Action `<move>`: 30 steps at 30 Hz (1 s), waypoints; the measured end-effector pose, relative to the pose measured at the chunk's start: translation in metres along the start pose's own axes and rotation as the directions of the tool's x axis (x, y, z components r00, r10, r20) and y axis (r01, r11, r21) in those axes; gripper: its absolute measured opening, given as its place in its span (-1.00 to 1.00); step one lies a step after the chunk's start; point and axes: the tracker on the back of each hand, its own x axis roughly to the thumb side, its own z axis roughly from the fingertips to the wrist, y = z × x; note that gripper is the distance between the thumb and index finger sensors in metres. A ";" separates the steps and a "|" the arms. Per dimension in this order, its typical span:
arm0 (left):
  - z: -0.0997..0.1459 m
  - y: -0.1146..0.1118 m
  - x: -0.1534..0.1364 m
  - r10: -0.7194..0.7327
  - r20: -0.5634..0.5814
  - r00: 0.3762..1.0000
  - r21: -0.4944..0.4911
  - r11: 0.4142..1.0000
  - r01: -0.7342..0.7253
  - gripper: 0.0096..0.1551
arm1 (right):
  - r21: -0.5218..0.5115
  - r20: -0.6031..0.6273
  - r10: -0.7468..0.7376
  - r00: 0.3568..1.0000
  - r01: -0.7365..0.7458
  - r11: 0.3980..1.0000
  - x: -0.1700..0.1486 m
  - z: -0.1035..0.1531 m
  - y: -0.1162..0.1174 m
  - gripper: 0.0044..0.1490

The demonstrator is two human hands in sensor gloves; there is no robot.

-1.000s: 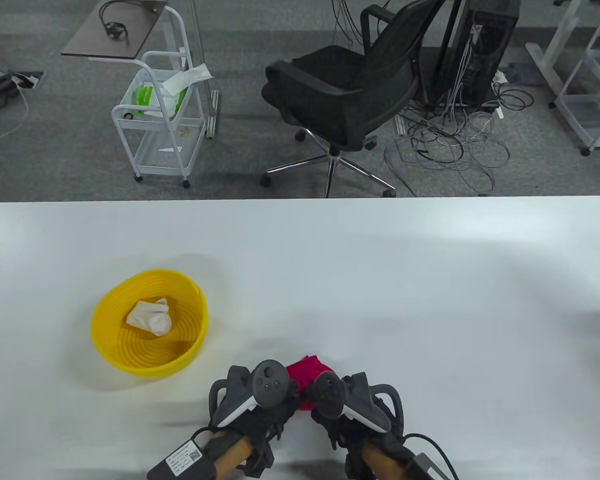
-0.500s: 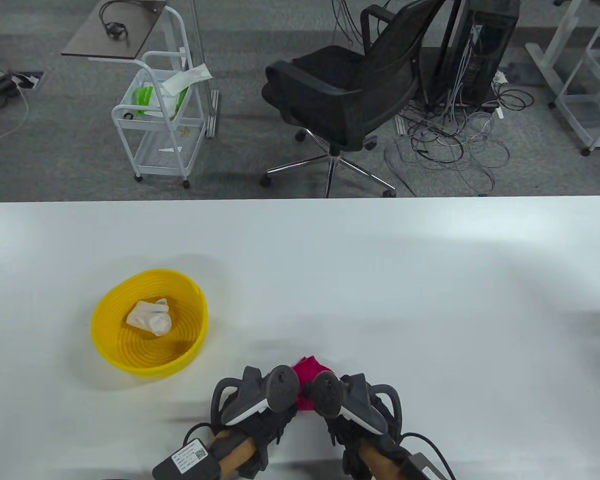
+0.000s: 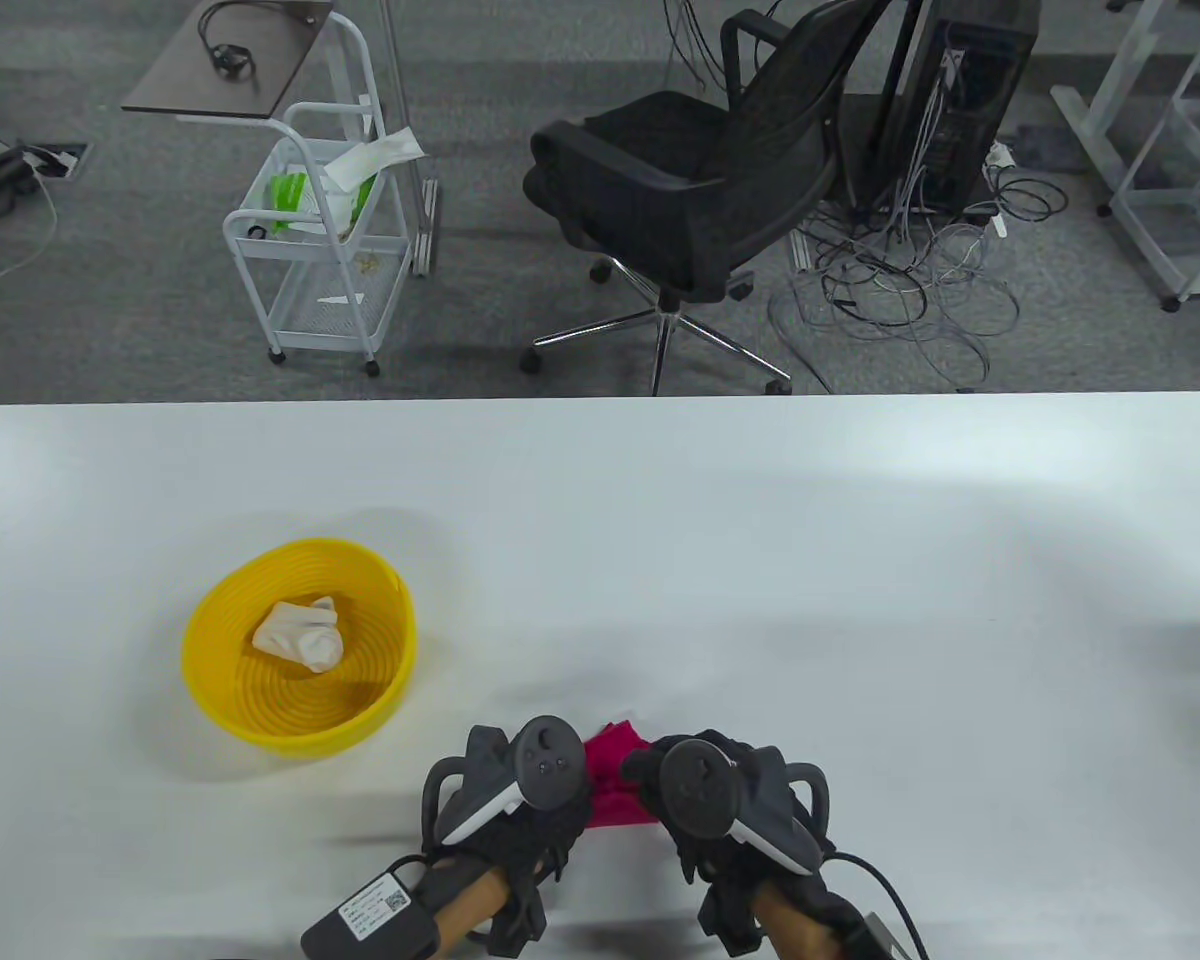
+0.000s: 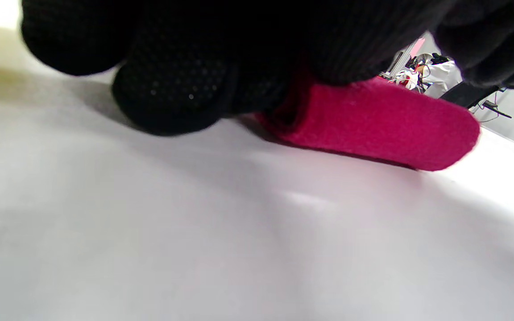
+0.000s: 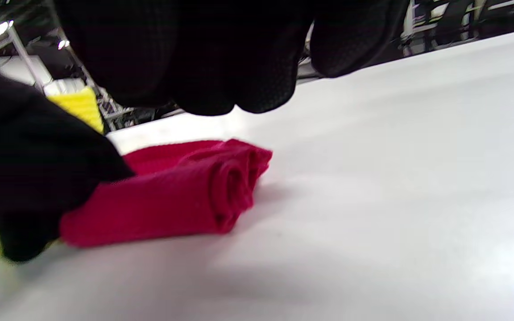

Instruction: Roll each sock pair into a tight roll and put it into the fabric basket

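On the white table (image 3: 860, 560), a round yellow ribbed basket (image 3: 210, 690) near its left front holds a white sock roll (image 3: 300, 632). At the front edge, the left hand (image 3: 520, 810) and right hand (image 3: 730, 800) grip the half-rolled magenta sock pair (image 3: 615, 775).

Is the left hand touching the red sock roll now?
Touching. In the left wrist view the left hand's gloved fingers press directly on the red sock roll, with no gap.

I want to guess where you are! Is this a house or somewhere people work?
Probably an office or lab workroom. Past the white table there is a black swivel chair, a tangle of cables beside a computer tower, and grey carpet.
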 end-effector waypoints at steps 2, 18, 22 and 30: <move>0.000 0.000 0.000 0.010 -0.004 1.000 0.002 1.000 -0.010 -0.51 | 0.049 0.020 0.032 0.999 -0.033 0.998 0.007 -0.001 0.006 -0.49; 0.010 0.011 0.007 -0.105 0.029 0.994 0.040 0.994 0.103 -0.41 | 0.159 -0.060 0.143 0.988 -0.132 0.978 0.010 -0.009 0.030 -0.32; 0.007 0.004 0.007 -0.122 0.028 0.992 0.006 0.993 0.122 -0.36 | 0.135 -0.073 0.171 0.983 -0.160 0.978 0.012 -0.011 0.032 -0.33; 0.002 0.000 0.009 -0.133 0.040 0.990 0.016 0.991 0.133 -0.41 | 0.147 -0.053 0.109 0.993 -0.101 0.984 0.010 -0.010 0.025 -0.35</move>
